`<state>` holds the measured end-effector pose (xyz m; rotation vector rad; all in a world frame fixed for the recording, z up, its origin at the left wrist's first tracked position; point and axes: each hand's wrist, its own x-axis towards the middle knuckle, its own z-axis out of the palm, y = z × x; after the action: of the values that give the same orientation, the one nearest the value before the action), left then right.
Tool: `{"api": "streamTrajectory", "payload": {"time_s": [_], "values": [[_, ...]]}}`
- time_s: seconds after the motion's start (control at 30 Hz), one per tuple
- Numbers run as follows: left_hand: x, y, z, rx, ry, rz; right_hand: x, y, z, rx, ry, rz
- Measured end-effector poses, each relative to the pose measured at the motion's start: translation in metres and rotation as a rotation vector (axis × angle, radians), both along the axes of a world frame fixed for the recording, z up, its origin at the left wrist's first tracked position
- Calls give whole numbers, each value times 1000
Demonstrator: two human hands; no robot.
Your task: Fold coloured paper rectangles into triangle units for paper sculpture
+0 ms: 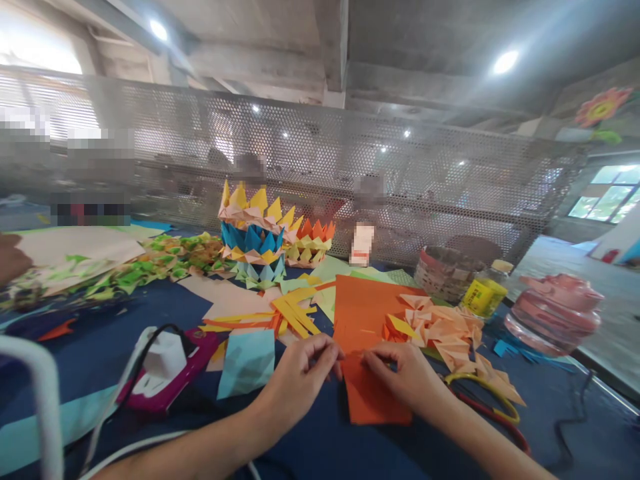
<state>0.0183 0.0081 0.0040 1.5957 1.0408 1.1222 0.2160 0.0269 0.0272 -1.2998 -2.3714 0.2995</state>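
A tall sheet of orange paper [370, 303] lies in front of me on the dark blue tabletop. My left hand [305, 370] is at the sheet's left edge, its thumb and fingers closed together. Over the lower part of the sheet, my right hand [400, 373] is closed in a pinch, fingertips pointing left. Whatever may be between the fingers of either hand is too small to make out. A light blue paper piece [247, 360] lies left of my left hand. Folded peach paper pieces [445, 327] and a yellow folded piece [400, 327] lie beyond my right hand.
Scissors [500, 400] with yellow and red handles lie at the right. A pink water bottle [555, 313], a yellow-labelled bottle [483, 293] and a basket [443, 273] stand behind. Left are a purple power strip [175, 377] and cords. Folded paper crowns [255, 233] stand at the back.
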Motion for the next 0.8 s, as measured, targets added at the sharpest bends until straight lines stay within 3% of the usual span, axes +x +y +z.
{"api": "streamTrajectory", "payload": {"time_s": [0.17,0.3,0.57,0.8], "values": [[1,-1,1,-1,19,10,-2,-3,3,-52,1,-19],[1,0,0,12,28,8,-12,-21,5,-50,-29,-38],[0,-2,0,22,38,17,-26,-38,-14,103,-399,-286],[2,1,-11,23,-27,93,-24,-38,-18,164,-387,-286]]}}
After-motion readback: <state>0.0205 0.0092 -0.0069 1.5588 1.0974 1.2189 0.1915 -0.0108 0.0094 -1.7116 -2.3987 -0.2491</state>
